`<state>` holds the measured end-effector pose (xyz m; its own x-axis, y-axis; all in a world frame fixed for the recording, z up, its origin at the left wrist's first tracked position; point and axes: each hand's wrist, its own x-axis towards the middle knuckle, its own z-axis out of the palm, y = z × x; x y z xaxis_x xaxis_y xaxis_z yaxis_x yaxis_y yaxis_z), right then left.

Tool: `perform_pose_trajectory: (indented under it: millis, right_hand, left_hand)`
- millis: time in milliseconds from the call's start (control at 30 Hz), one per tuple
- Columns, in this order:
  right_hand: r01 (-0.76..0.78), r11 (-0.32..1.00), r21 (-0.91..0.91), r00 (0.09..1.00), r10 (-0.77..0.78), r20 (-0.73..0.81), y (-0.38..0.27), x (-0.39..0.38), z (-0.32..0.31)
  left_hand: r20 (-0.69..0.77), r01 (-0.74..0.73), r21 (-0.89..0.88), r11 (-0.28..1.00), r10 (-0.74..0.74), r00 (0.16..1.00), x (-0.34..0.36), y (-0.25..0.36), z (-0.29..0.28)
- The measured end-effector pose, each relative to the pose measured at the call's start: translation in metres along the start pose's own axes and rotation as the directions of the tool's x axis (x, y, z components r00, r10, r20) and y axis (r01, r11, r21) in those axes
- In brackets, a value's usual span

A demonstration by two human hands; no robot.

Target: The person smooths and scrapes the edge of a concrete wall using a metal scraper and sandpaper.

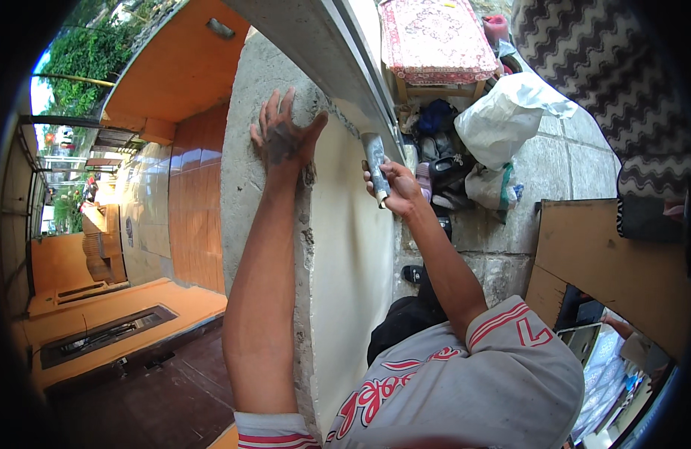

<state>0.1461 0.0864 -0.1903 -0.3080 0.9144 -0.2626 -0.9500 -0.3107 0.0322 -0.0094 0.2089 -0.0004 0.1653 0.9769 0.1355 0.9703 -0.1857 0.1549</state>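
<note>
Gripping a smeared grey tube (373, 153) in the right hand (400, 191), fingers closed round its lower part, pale lower end poking out beneath. Tube stands at a slight tilt just beside the metal frame (326, 56); cannot tell whether its upper end touches. My left hand (287, 142) is empty and open, fingers spread over the rough concrete ledge (244, 168), thumb out toward the frame. My grey shirt (465, 374), red stripes at the sleeves, fills the lower edge. Between my forearms, the cream wall face (349, 262) drops from the ledge, whose edge is chipped.

Further down, on my right: worn tiled floor (566, 161), a jumbled pile of shoes (442, 161), a white sack (499, 123) next to it. Brown panel (615, 262) at the right; near it, a zigzag-patterned cover (600, 67). Beyond the shoes, a red-and-white patterned cloth (435, 41) lies over a wooden stand.

Across the ledge to my left: dark brown floor (158, 396), orange walls (181, 71). Farthest off, green foliage (91, 56) in bright daylight.
</note>
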Motion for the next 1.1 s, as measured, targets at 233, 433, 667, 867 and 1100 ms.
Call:
perform_pose_trajectory:
  millis: [233,433,667,867,1100]
  right_hand:
    - [-0.088,0.969,0.231,0.980,0.125,-0.152,-0.013,0.037,-0.035]
    - [-0.280,0.920,0.275,0.959,0.251,0.135,-0.020,0.049,0.031]
    - [-0.120,0.904,0.410,0.966,0.201,-0.161,-0.012,0.032,-0.017]
    - [-0.242,0.911,0.333,0.970,0.228,0.080,-0.027,0.036,0.035]
    - [-0.236,0.861,0.450,0.955,0.291,-0.054,-0.001,0.026,-0.018]
  left_hand:
    - [-0.022,-0.021,-0.002,1.000,0.021,1.000,0.002,0.005,-0.001]
    - [-0.037,-0.002,0.000,1.000,0.002,0.999,-0.003,-0.009,0.001]
    - [-0.027,-0.029,-0.017,0.999,0.029,0.999,0.003,0.009,0.003]
    - [-0.031,-0.008,-0.016,1.000,0.007,0.999,-0.002,-0.003,0.000]
    - [-0.051,-0.018,0.011,1.000,0.018,0.999,-0.001,0.000,0.004]
